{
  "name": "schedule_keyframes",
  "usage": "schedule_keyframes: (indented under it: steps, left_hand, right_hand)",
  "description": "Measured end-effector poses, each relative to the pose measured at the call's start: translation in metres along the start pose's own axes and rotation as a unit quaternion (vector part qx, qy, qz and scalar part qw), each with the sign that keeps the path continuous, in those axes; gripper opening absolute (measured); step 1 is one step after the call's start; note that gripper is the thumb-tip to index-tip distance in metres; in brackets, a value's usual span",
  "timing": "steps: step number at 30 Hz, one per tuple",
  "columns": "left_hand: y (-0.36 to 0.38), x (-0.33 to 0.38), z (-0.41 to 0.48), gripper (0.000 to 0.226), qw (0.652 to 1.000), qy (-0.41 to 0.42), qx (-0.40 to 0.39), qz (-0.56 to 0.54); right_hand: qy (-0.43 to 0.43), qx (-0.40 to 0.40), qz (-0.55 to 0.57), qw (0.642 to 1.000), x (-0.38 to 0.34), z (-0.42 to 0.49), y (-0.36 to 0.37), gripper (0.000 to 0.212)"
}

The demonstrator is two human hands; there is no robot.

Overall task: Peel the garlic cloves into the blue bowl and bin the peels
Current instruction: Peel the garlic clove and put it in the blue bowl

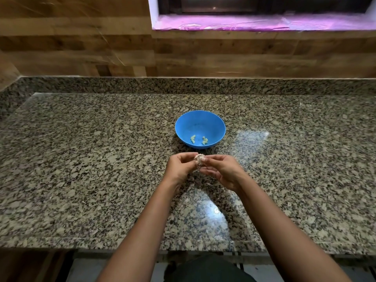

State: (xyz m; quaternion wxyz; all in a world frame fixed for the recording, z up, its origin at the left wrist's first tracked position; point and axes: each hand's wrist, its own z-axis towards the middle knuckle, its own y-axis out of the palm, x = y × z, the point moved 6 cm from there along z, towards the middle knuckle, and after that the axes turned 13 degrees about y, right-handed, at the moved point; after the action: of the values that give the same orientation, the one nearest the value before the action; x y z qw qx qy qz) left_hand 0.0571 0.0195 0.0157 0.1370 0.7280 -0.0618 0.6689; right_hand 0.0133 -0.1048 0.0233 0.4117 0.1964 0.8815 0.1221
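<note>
A blue bowl (200,121) stands on the speckled granite counter (101,159), with several pale peeled garlic cloves (199,140) lying in its near side. Just in front of the bowl, both hands meet over the counter around a small papery garlic piece (199,158). My left hand (180,167) pinches it from the left with curled fingers. My right hand (221,169) pinches it from the right with thumb and forefinger, its other fingers spread below. Most of the garlic is hidden between the fingertips.
A wood-patterned wall (101,47) rises behind the counter's raised granite lip. A window sill covered with pink film (254,24) sits at the upper right. The counter's front edge (81,243) runs near the bottom, with a dark garment below it. No bin is in view.
</note>
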Motion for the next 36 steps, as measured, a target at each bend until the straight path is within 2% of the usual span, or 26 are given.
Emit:
schedule_keyframes:
  steps: [5, 8, 13, 16, 19, 21, 23, 24, 26, 29, 31, 33, 36]
  left_hand:
    - [-0.006, -0.004, 0.001, 0.024, 0.999, -0.015, 0.031, -0.037]
    - [-0.018, -0.011, -0.001, 0.022, 0.998, -0.022, 0.061, -0.016]
    - [-0.032, -0.024, -0.007, 0.011, 0.993, -0.058, 0.091, -0.057]
    - [-0.032, -0.024, -0.009, 0.011, 0.989, -0.066, 0.085, -0.097]
    - [-0.031, -0.024, -0.008, 0.012, 0.988, -0.063, 0.083, -0.114]
    - [-0.028, -0.023, -0.007, 0.011, 0.990, -0.051, 0.075, -0.112]
    - [-0.020, -0.020, -0.006, 0.011, 0.994, -0.025, 0.047, -0.095]
    - [-0.014, -0.019, -0.006, 0.011, 0.996, -0.011, 0.030, -0.082]
    - [-0.002, -0.017, -0.007, 0.013, 0.998, 0.014, 0.008, -0.055]
    - [0.006, -0.012, -0.004, 0.017, 0.996, 0.079, 0.006, 0.031]
    - [0.009, -0.008, -0.005, 0.014, 0.978, 0.137, -0.021, 0.155]
    - [0.012, -0.015, -0.010, 0.015, 0.936, 0.178, -0.064, 0.297]
    - [0.008, -0.036, -0.024, 0.023, 0.888, 0.204, -0.091, 0.402]
  right_hand:
    - [-0.004, 0.004, 0.002, 1.000, 0.000, 0.008, 0.003, 0.013]
    - [-0.023, 0.067, -0.058, 0.996, 0.002, 0.014, 0.000, 0.020]
    - [-0.054, 0.195, -0.218, 0.955, 0.004, 0.033, -0.008, 0.018]
    - [-0.063, 0.225, -0.291, 0.928, 0.004, 0.036, -0.004, 0.014]
    - [-0.087, 0.250, -0.310, 0.913, 0.002, 0.027, -0.004, 0.019]
    - [-0.087, 0.217, -0.247, 0.941, 0.004, 0.017, -0.004, 0.019]
    - [-0.034, 0.120, -0.121, 0.985, 0.012, 0.010, 0.003, 0.016]
    - [-0.007, 0.081, -0.066, 0.994, 0.015, 0.005, 0.006, 0.012]
    - [0.020, 0.054, 0.004, 0.998, 0.017, 0.001, 0.005, 0.008]
    - [0.029, 0.070, 0.036, 0.996, 0.014, -0.004, -0.004, 0.006]
    - [0.015, 0.107, -0.005, 0.994, 0.008, -0.008, -0.016, 0.003]
    - [-0.002, 0.152, -0.082, 0.985, 0.002, -0.010, -0.028, 0.003]
    - [-0.014, 0.215, -0.242, 0.946, -0.003, -0.008, -0.043, 0.008]
